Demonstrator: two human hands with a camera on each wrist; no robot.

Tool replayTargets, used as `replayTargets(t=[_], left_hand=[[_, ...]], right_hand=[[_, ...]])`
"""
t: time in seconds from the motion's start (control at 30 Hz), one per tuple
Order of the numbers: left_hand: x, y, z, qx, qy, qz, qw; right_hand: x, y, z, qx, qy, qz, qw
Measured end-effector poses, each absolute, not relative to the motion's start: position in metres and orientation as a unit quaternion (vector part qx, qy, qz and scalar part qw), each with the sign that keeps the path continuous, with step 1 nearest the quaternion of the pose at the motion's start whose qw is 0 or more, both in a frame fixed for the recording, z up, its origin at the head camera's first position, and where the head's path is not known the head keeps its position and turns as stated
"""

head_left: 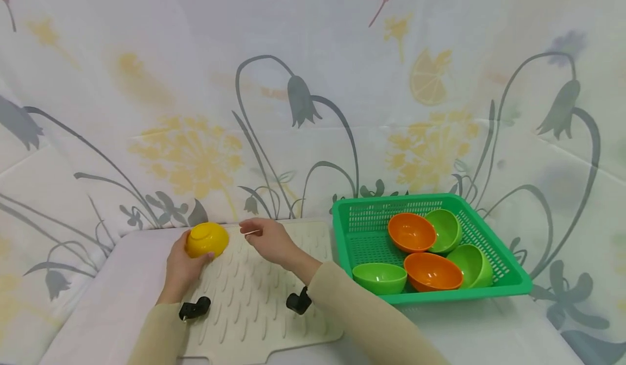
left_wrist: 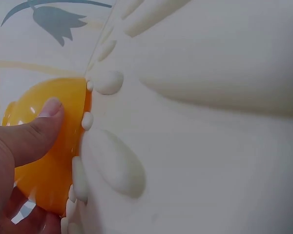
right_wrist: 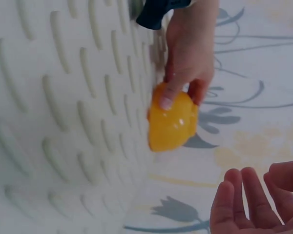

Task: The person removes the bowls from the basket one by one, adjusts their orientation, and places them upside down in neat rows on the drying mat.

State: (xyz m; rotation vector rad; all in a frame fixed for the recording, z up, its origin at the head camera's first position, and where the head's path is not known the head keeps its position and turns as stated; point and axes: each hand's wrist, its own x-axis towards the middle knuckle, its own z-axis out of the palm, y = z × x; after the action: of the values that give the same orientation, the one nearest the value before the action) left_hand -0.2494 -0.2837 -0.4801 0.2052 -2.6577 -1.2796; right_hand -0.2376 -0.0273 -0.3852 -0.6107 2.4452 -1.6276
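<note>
Yellow bowl (head_left: pixel 207 240): upside down at far left corner of the ridged mat (head_left: pixel 249 310), rim touching it.
Left hand (head_left: pixel 182 264): thumb and fingers curved round the bowl, gripping it.
Right hand (head_left: pixel 271 241): just right of the bowl, apart from it; fingers loosely bent, nothing held that I can see.
Green basket (head_left: pixel 511 288): beside mat, right side; two orange bowls (head_left: pixel 432 271), three green bowls (head_left: pixel 380 279) inside.

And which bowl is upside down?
The yellow bowl on the bumpy white mat. Its base points up and its rim faces down, while the orange bowls and light green bowls in the basket show their insides.
</note>
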Motion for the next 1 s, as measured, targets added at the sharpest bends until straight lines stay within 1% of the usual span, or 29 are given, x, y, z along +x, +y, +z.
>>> replayTargets(t=[0.3,0.5,0.77,0.83,1.0], left_hand=[[-0.250,-0.289,-0.479,0.063,-0.897,-0.425,0.103],[-0.249,-0.287,-0.479,0.061,-0.897,-0.425,0.104],[-0.249,-0.282,-0.478,0.053,-0.906,-0.410,0.091],[-0.249,-0.282,-0.478,0.051,-0.907,-0.407,0.090],[-0.249,-0.283,-0.478,0.050,-0.911,-0.400,0.088]], right_hand=[[-0.226,0.016,-0.344,-0.235,0.825,-0.512,0.050],[-0.228,0.052,-0.335,-0.238,0.833,-0.498,0.039],[-0.234,0.110,-0.333,-0.202,0.859,-0.469,0.031],[-0.236,0.126,-0.335,-0.198,0.869,-0.453,0.036],[-0.244,0.165,-0.340,-0.200,0.880,-0.424,0.077]])
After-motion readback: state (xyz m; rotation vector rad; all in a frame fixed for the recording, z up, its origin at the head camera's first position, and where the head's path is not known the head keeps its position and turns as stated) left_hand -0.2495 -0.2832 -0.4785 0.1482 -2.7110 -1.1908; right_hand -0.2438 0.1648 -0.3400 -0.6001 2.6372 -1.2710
